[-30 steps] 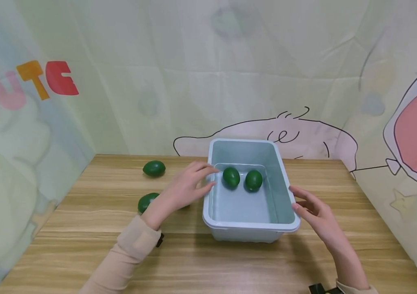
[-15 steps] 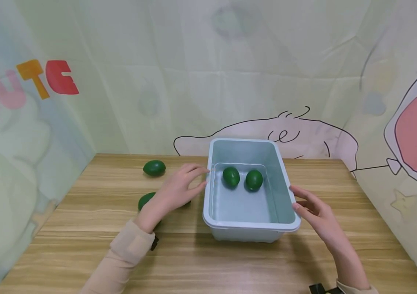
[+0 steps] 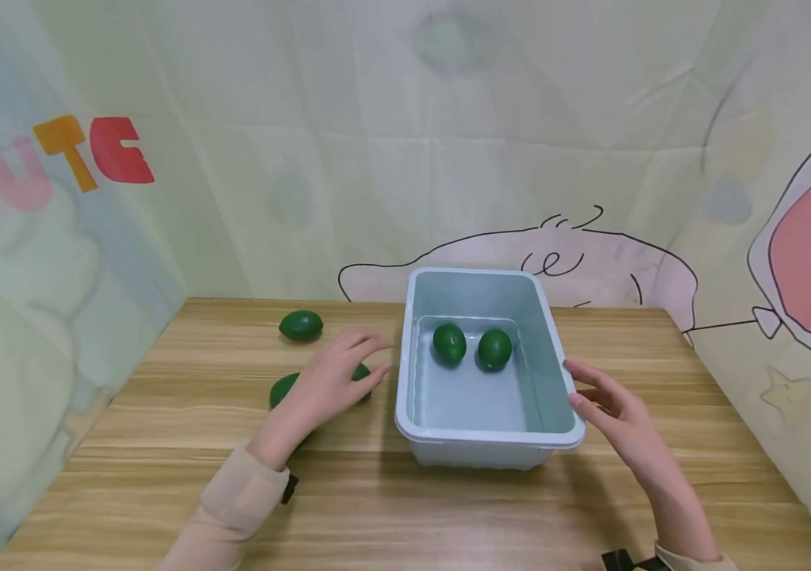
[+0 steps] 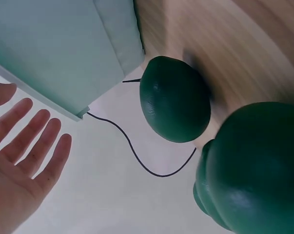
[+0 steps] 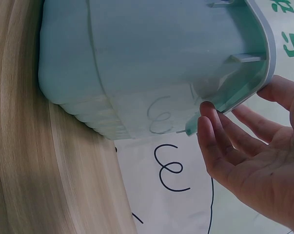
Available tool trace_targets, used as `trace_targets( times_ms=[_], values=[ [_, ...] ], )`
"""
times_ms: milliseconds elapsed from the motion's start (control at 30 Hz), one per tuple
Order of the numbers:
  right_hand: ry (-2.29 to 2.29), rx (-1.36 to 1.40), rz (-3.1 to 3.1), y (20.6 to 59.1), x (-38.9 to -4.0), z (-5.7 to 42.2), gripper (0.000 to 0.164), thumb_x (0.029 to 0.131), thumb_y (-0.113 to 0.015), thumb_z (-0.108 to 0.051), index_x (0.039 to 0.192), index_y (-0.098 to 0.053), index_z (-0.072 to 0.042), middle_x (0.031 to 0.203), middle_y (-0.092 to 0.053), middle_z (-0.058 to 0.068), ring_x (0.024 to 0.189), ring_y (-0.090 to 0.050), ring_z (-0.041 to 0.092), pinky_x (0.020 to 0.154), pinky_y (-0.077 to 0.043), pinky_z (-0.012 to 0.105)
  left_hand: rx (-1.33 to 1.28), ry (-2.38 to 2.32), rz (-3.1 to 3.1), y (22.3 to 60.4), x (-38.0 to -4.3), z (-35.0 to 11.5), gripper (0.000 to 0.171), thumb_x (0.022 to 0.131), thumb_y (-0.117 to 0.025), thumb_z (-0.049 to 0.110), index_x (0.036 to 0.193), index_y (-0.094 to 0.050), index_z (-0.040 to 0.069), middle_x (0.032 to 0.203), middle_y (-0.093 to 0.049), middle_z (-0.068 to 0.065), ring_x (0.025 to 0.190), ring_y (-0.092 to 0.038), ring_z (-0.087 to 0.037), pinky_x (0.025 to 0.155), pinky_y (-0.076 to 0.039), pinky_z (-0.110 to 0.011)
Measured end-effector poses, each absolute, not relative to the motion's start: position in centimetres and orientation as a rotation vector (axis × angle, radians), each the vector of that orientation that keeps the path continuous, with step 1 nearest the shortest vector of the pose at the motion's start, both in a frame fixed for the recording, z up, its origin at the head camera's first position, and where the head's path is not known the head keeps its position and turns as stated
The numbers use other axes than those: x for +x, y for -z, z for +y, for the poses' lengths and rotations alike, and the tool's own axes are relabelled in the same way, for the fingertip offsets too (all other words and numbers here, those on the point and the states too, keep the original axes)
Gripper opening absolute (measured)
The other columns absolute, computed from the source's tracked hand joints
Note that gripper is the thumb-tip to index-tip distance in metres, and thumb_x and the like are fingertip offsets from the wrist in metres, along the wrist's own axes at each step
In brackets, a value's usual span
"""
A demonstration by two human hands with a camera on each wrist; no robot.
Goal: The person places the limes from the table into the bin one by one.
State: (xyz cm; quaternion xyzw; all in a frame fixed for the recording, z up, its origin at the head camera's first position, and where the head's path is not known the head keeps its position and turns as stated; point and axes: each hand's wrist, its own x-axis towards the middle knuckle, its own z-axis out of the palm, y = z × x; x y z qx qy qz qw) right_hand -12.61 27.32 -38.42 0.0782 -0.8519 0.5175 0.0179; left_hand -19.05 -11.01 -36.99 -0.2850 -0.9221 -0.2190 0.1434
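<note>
nearest, the right hand has its thumb and fingers clamped on the right rim of the pale blue bin, and the left hand hangs beside the bin's left side, fingers apart and holding nothing, partly hiding green fruits on the wooden table. farther in, two dark green fruits lie near each other inside the bin; beyond, another fruit lies near the table's far edge, before a printed backdrop.

The right grip holds the rim of a pale blue bin on a wooden tabletop.
</note>
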Motion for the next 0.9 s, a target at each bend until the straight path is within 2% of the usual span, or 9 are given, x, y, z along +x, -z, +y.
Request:
trace_targets(
  times_ms=[267, 567, 900],
  values=[
    [-1.614, 0.232, -2.656, 38.3, -12.5, 27.3, 0.05, 0.098, -0.053, -0.029, 0.144, -0.043, -0.014, 0.145, -0.046, 0.014, 0.105, -0.057, -0.007, 0.086, -0.048, 0.018, -0.764, 0.607, -2.664, 37.5, -17.8, -12.0, 0.036, 0.092, -0.064, 0.029, 0.127, -0.062, 0.021, 0.123, -0.063, -0.001, 0.118, -0.058, -0.02, 0.098, -0.05, -0.04],
    [-1.624, 0.239, -2.646, 38.5, -12.6, 27.4, 0.049, 0.098, -0.054, -0.029, 0.144, -0.043, -0.014, 0.145, -0.046, 0.013, 0.105, -0.057, -0.006, 0.086, -0.049, 0.017, -0.738, 0.522, -2.66, 38.3, -16.6, -13.0, 0.035, 0.087, -0.07, 0.024, 0.12, -0.066, 0.012, 0.116, -0.065, -0.004, 0.111, -0.06, -0.021, 0.094, -0.052, -0.039],
    [-1.626, 0.234, -2.646, 38.5, -12.7, 27.4, 0.049, 0.098, -0.054, -0.029, 0.144, -0.044, -0.014, 0.144, -0.048, 0.011, 0.105, -0.058, -0.005, 0.086, -0.049, 0.018, -0.701, 0.489, -2.624, 39.0, -15.6, -13.9, 0.032, 0.085, -0.072, 0.022, 0.114, -0.068, 0.011, 0.112, -0.066, -0.004, 0.108, -0.062, -0.022, 0.089, -0.054, -0.038]
  ],
)
